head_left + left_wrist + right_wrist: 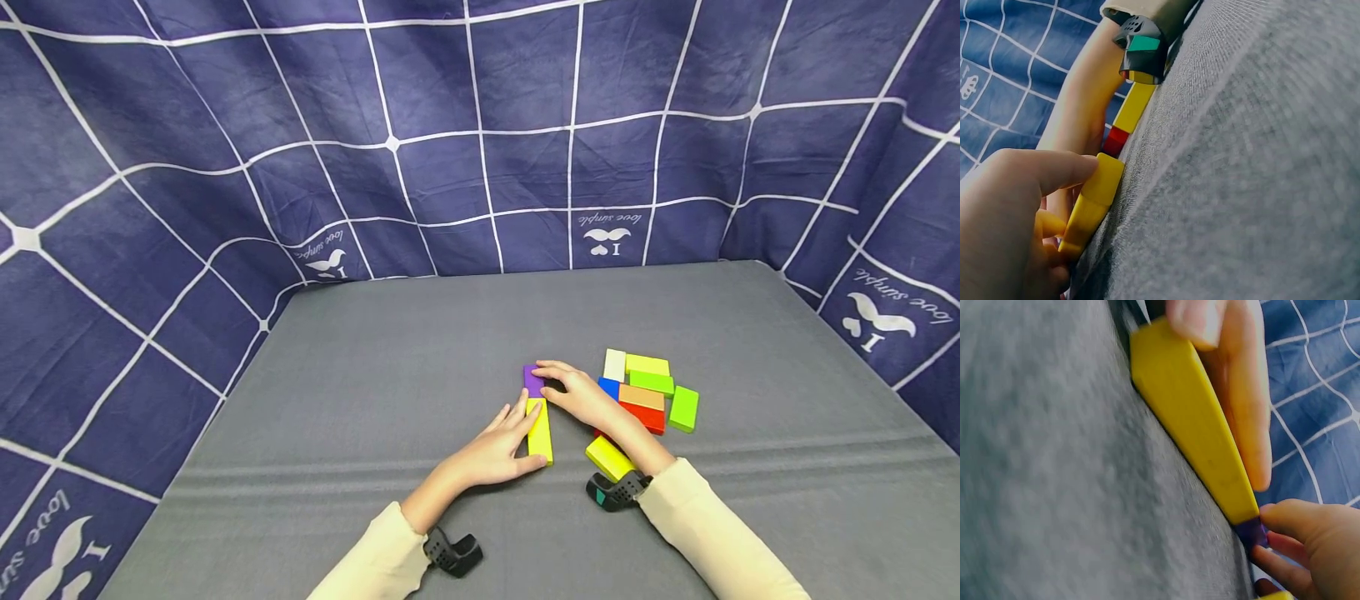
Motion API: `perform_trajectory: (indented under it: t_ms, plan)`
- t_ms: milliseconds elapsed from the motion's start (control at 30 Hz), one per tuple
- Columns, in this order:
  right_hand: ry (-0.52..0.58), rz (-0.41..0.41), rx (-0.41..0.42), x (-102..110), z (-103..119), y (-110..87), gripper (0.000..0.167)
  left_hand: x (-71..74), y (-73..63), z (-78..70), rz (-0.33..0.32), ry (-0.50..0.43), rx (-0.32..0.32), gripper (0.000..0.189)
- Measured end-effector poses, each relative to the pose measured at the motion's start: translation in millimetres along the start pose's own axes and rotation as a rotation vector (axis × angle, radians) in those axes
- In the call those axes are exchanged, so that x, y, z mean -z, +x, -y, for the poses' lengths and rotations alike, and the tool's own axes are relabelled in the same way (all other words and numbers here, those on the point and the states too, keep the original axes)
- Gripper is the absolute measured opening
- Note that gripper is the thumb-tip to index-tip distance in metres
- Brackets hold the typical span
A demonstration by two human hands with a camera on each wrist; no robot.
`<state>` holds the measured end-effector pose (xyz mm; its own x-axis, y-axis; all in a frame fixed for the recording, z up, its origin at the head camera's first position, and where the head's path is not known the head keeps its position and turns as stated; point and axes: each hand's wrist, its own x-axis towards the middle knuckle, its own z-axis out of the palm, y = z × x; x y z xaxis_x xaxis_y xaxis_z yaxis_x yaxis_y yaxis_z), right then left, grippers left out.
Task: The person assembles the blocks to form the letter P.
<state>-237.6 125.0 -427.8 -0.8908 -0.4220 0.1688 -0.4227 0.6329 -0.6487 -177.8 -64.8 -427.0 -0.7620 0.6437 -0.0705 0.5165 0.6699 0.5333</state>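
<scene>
A long yellow block [540, 442] lies flat on the grey cloth, its far end meeting a small purple block [532, 380] in line with it. My left hand [487, 452] spans the yellow block, thumb at the near end and fingers at the far part. In the right wrist view, the left index finger stretches along the yellow block's side. My right hand [587, 398] reaches in from the right and holds the purple block [1251, 532] between thumb and fingertips. The right hand's fingers partly cover the purple block in the head view.
Right of my hands lie a white block [614, 365], a blue block [608, 387], an orange block [642, 397], a red block [647, 418] and several green or yellow-green ones [683, 409]. Another yellow block [609, 458] sits beside the right forearm. A blue gridded curtain [525, 167] surrounds the surface.
</scene>
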Motion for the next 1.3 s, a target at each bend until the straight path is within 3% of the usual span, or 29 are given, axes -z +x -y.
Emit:
perform_trajectory:
  t_ms: [500, 700, 833, 1033, 1300]
  plan:
    - [0.002, 0.033, 0.025, 8, -3, -1.5, 0.035, -6.8, -1.2, 2.5, -0.071, -0.011, -0.011, 0.074]
    - [-0.071, -0.035, -0.041, 38, -15, -4.3, 0.032, -6.7, 2.4, 8.7, -0.171, -0.008, 0.000, 0.063]
    - [-0.099, -0.064, -0.091, 61, -29, -10.7, 0.031, -6.6, 3.4, 11.2, -0.206, 0.015, -0.029, 0.060]
    - [-0.127, -0.048, -0.164, 84, -46, -21.8, 0.028, -8.9, 2.2, 12.1, -0.205, 0.047, -0.052, 0.060]
    - [-0.152, 0.006, -0.167, 91, -54, -24.2, 0.025, -8.4, 3.5, 13.6, -0.187, 0.101, -0.053, 0.059]
